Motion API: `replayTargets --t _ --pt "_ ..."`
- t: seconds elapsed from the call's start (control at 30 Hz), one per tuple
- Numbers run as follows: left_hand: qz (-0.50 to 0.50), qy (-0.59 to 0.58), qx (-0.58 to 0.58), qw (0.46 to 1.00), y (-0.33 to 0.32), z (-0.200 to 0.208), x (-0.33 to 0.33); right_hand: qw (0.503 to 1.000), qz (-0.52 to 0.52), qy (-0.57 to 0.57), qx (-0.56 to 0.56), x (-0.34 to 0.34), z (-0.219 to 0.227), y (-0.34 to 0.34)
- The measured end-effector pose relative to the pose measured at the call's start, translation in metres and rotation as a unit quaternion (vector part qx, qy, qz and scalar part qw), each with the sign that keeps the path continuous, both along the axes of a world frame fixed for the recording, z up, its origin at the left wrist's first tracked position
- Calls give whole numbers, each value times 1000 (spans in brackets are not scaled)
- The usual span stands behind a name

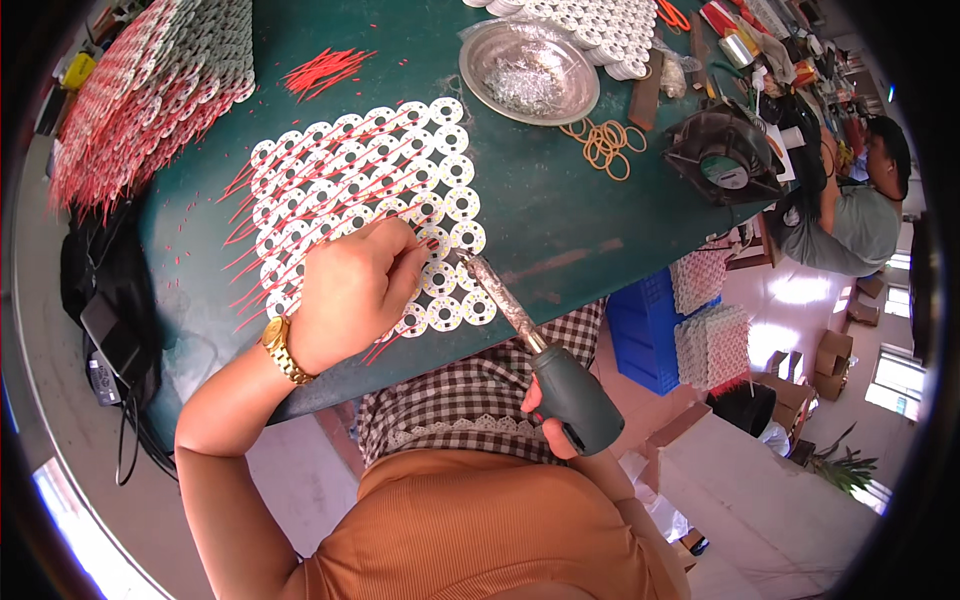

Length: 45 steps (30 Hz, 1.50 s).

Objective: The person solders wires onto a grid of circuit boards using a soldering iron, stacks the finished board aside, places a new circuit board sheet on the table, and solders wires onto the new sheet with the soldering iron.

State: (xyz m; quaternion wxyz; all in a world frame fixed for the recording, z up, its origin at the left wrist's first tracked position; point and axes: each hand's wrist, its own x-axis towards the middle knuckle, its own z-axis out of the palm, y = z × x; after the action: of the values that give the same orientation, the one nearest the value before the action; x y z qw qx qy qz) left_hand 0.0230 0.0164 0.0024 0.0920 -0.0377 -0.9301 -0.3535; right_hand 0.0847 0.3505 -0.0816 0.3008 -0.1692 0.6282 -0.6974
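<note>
A flat grid of white ring-shaped circuit boards (pixel 355 188) lies on the dark green tabletop (pixel 545 205), with thin red wires (pixel 240 235) running slantwise across it and past its left edge. The left hand (pixel 355 280), wearing a gold-coloured wristwatch (pixel 284 350), bends over the grid's lower part, thumb and forefinger pinched together; whether a wire sits between them cannot be told. The right hand (pixel 557 437) has its fingers wrapped around the dark green handle of a soldering iron (pixel 578 400), whose tip is at the grid's right edge, contact unclear. Beyond the grid lie a loose bundle of red wires (pixel 325 72), a round metal bowl (pixel 484 72) and tan rubber bands (pixel 607 148).
</note>
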Motion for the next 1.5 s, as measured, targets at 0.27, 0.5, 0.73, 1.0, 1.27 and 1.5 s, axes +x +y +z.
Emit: replayTargets --t 0.27,0.5,0.73,1.0,1.27,1.5 --pt "5 -8 -52 999 2 0 -2 927 -71 322 179 -10 17 -37" --pt "-6 -10 -64 998 0 -2 -3 892 -71 399 202 -6 9 -29" --pt "-10 -7 -75 997 0 -3 -3 826 -66 537 157 -20 14 -34" --pt "-7 6 -88 996 1 -5 -2 948 -85 289 106 -19 28 -34" --pt "-21 26 -89 996 1 -4 -2 992 -116 -16 39 -12 51 -33" --pt "-14 35 -39 999 5 24 7 958 -117 166 202 -3 14 -18"
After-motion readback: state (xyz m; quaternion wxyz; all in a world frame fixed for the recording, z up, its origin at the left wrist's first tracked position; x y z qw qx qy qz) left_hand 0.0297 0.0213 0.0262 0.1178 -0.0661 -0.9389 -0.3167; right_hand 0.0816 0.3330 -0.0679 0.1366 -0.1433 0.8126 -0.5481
